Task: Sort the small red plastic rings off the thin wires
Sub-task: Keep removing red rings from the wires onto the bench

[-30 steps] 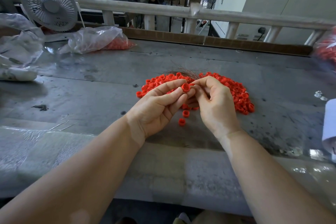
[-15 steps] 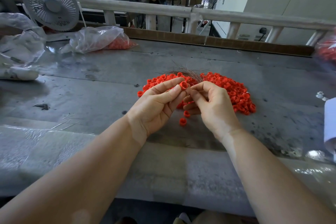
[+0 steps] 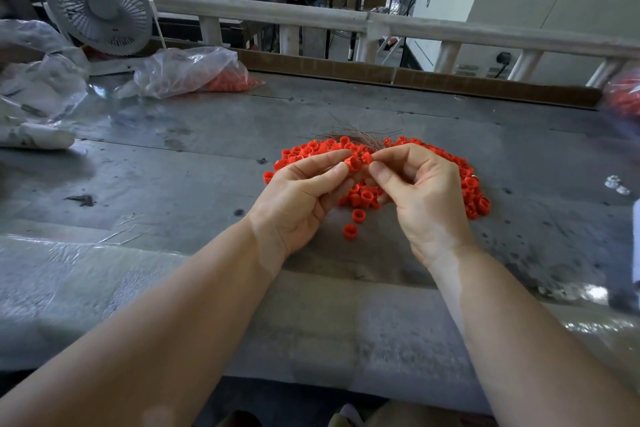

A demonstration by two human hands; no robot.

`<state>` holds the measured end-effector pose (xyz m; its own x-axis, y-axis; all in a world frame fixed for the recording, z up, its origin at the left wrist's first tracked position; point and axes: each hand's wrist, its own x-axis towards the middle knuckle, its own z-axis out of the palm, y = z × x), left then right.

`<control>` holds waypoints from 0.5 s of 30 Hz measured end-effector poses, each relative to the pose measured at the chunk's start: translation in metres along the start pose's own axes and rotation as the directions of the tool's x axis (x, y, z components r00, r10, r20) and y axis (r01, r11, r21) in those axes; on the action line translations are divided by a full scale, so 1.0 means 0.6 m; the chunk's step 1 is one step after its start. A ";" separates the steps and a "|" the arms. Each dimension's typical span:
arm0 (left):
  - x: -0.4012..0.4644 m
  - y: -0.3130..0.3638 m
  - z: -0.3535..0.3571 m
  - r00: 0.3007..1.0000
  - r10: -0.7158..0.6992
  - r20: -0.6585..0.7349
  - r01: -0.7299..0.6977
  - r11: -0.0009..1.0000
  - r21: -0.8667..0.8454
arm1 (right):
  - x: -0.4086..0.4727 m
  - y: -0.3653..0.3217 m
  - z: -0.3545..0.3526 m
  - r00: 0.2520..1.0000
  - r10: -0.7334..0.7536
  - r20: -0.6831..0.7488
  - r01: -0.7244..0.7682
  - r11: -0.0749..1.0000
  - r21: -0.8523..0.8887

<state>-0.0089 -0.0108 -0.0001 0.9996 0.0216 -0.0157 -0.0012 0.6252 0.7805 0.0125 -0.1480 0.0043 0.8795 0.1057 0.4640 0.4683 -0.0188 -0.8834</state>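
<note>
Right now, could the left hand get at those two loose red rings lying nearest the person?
Probably yes. The two loose red rings lie on bare table just right of the left hand, nothing between; it would first drop the ring it pinches.

Bright daylight from rear; soft shadows; sheen on table (image 3: 173,156); edges warped, blurred.

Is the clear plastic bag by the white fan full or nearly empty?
Nearly empty: the clear plastic bag lies slumped flat on the grey metal table, with red rings filling only its right corner.
</note>
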 end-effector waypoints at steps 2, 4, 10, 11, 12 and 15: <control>-0.001 0.000 0.001 1.000 0.003 -0.003 -0.003 1.000 0.007 | -0.001 -0.001 0.002 0.999 -0.047 0.010 0.048 0.998 -0.051; -0.001 0.000 0.001 1.000 0.007 -0.005 -0.007 1.000 0.006 | -0.001 -0.002 0.004 0.995 -0.097 0.027 0.100 0.988 -0.120; -0.001 0.000 0.003 1.000 0.006 0.000 -0.006 1.000 0.007 | -0.002 -0.007 0.005 0.980 -0.196 0.034 0.198 0.958 -0.207; -0.001 0.000 0.003 1.000 0.004 -0.002 -0.004 1.000 0.002 | -0.002 -0.007 0.006 0.979 -0.202 0.033 0.204 0.954 -0.219; -0.001 0.000 0.003 1.000 0.003 -0.004 -0.003 1.000 0.000 | -0.003 -0.007 0.006 0.979 -0.203 0.031 0.204 0.952 -0.229; -0.003 0.001 0.004 1.000 -0.001 -0.007 0.001 1.000 0.008 | -0.004 -0.004 0.007 0.979 -0.204 0.027 0.204 0.944 -0.259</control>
<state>-0.0107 -0.0122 0.0022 0.9994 0.0270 -0.0210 -0.0002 0.6186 0.7857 0.0087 -0.1440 0.0052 0.7626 0.1346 0.6327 0.6437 -0.2539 -0.7219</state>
